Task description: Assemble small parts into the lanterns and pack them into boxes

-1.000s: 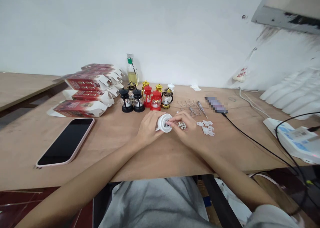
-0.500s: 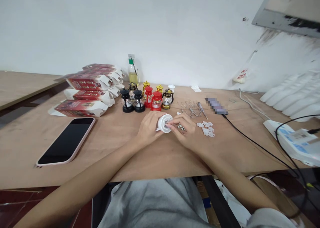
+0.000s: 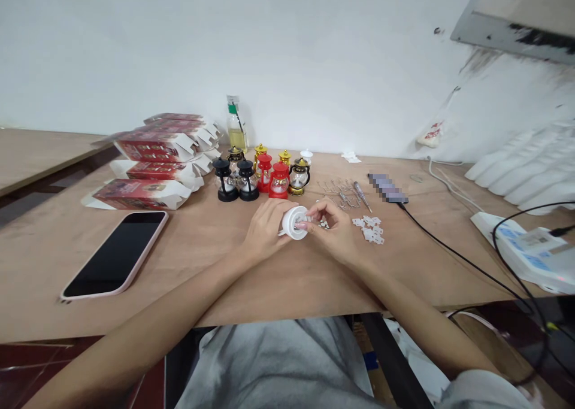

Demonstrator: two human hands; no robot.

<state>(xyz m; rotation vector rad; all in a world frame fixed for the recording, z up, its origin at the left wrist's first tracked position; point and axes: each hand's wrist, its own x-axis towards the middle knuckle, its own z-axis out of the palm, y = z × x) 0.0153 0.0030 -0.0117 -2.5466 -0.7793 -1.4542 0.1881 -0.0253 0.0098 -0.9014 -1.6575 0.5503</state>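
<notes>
My left hand [image 3: 265,226] is closed around a small white lantern [image 3: 286,222], tilted so that its round, hollow base faces me. My right hand [image 3: 331,226] is at that base, its thumb pressed into the opening and its index finger bent near the rim. Whatever the right fingertips may hold is hidden. Small round button cells [image 3: 324,224] lie partly covered behind the right hand. Right of it is a small pile of translucent plastic pieces [image 3: 372,234]. Just beyond my hands stand finished-looking mini lanterns, among them a red lantern [image 3: 279,182] and a black lantern [image 3: 247,184].
Bent metal wires [image 3: 340,193] and a screwdriver [image 3: 362,196] lie beyond my right hand. A phone [image 3: 115,254] and stacked red cartons [image 3: 139,193] are at left. A bottle [image 3: 236,130] stands by the wall. At right are a cabled phone [image 3: 389,188] and a power strip [image 3: 521,250].
My right thumb now presses further into the lantern's base, and the right index finger has lifted and bent more. The left hand keeps its hold; the view has shifted slightly.
</notes>
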